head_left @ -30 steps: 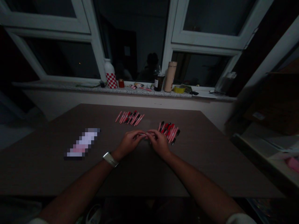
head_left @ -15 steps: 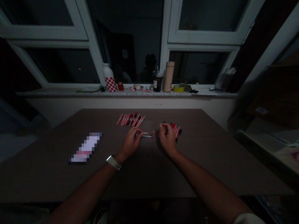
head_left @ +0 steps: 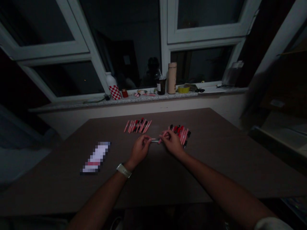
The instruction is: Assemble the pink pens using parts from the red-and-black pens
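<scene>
Grip of left hand (head_left: 140, 149) pinches thin rod (head_left: 155, 141); right hand (head_left: 173, 142) grasps pink piece (head_left: 159, 141) near pens (head_left: 184, 136) on table (head_left: 216, 166).

At centre, two hands (head_left: 139, 149) and two pen clusters (head_left: 137, 126); across the upper middle, two bottles (head_left: 172, 78), one cup (head_left: 161, 86), one jar (head_left: 124, 93), one tape roll (head_left: 183, 90).

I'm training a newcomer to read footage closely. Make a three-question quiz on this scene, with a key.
1. True or false: the left hand holds a slim pale rod.
2. Which is nearest the right hand? A) yellow tape roll; B) right-side cluster of slim pink, red and black pens; C) white bottle with red checks.
3. What stands just right of the dark drink cup?

Key: 1. True. 2. B. 3. A beige cylindrical flask.
</scene>
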Demonstrator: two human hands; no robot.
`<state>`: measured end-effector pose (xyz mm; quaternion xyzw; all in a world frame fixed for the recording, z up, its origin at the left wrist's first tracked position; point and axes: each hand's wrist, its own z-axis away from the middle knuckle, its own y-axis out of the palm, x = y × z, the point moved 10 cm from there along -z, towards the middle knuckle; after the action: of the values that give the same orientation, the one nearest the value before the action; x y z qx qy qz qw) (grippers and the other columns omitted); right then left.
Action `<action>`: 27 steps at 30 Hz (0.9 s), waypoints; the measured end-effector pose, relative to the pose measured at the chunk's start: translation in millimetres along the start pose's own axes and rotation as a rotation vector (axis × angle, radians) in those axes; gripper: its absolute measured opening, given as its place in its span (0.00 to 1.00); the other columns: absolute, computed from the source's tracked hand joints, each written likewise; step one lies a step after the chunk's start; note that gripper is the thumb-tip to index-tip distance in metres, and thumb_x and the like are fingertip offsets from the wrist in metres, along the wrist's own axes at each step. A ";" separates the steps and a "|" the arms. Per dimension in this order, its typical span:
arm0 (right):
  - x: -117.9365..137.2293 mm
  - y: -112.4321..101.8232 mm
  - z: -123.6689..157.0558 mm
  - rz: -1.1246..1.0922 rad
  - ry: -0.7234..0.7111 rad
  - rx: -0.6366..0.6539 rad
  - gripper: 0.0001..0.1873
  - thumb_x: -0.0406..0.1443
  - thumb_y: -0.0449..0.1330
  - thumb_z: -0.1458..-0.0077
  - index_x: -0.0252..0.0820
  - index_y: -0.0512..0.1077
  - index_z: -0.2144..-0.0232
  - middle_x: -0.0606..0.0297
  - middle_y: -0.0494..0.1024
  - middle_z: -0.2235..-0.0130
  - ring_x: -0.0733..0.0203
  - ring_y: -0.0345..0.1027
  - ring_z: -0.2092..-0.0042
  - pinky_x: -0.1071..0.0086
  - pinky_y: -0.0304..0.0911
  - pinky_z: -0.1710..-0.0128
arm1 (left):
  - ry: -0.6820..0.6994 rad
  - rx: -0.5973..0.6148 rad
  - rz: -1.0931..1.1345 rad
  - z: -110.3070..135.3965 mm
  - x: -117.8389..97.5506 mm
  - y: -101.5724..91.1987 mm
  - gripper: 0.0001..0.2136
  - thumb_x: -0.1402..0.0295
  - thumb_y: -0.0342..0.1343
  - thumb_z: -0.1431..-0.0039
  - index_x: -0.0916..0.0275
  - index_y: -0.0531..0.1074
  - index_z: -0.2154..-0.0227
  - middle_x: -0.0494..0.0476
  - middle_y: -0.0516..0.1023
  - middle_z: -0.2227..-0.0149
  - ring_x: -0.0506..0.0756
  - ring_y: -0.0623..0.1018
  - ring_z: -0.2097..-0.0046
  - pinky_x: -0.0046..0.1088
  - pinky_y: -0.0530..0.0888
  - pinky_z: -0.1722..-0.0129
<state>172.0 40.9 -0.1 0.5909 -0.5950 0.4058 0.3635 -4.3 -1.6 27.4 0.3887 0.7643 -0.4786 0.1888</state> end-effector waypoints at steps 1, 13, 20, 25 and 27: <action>-2.7 -1.1 -1.4 -0.094 0.017 -0.030 0.14 0.45 0.64 0.48 0.42 0.69 0.68 0.66 0.77 0.72 0.59 0.76 0.69 0.69 0.68 0.69 | -0.026 0.006 0.024 -0.2 3.6 1.4 0.10 0.62 0.52 0.35 0.63 0.72 0.61 0.54 0.75 0.68 0.53 0.74 0.67 0.28 0.69 0.66; -19.8 -5.3 -1.4 -0.372 0.176 -0.150 0.24 0.49 0.72 0.62 0.42 0.68 0.70 0.66 0.77 0.72 0.58 0.76 0.69 0.70 0.70 0.74 | -0.099 -0.031 0.114 -1.3 8.4 -2.5 0.11 0.61 0.54 0.38 0.64 0.72 0.64 0.54 0.77 0.69 0.53 0.74 0.68 0.27 0.69 0.67; -21.4 0.6 -0.1 -0.377 0.196 -0.123 0.24 0.50 0.72 0.62 0.42 0.68 0.70 0.66 0.79 0.73 0.57 0.77 0.69 0.68 0.72 0.73 | -0.103 -0.029 0.109 -1.3 8.7 -2.6 0.12 0.59 0.54 0.39 0.63 0.73 0.64 0.52 0.75 0.72 0.53 0.73 0.70 0.26 0.68 0.70; -21.8 4.9 1.3 -0.385 0.198 -0.093 0.23 0.48 0.71 0.61 0.41 0.69 0.70 0.66 0.79 0.72 0.57 0.78 0.68 0.69 0.72 0.73 | -0.100 -0.021 0.111 -1.2 3.8 -1.9 0.12 0.59 0.55 0.39 0.64 0.73 0.64 0.53 0.76 0.71 0.53 0.73 0.70 0.26 0.68 0.70; -21.5 7.1 2.0 -0.384 0.197 -0.078 0.22 0.48 0.71 0.60 0.41 0.69 0.69 0.66 0.79 0.71 0.57 0.77 0.68 0.69 0.72 0.73 | -0.085 0.005 0.109 -1.0 -0.7 0.5 0.12 0.59 0.55 0.39 0.64 0.74 0.65 0.53 0.76 0.71 0.52 0.73 0.69 0.25 0.68 0.70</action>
<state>165.8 47.7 -20.9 0.6364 -0.4483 0.3616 0.5132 -3.4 -0.9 28.1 0.4096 0.7320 -0.4857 0.2460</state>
